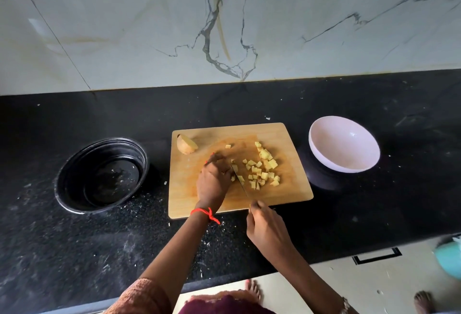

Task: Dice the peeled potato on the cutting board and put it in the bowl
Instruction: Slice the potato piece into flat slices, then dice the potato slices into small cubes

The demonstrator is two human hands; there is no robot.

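Note:
A wooden cutting board lies on the black counter. Several yellow potato cubes are scattered on its right half. A larger uncut potato piece rests at the board's far left corner. My left hand presses down on a bit of potato, mostly hidden under its fingers. My right hand grips the handle of a knife, whose blade rests on the board just right of my left fingers. A white bowl stands to the right of the board, with nothing in it.
A black round pan sits left of the board. The black counter carries small white scraps. A marble wall rises behind it. Bare feet and a teal object show on the floor below the counter edge.

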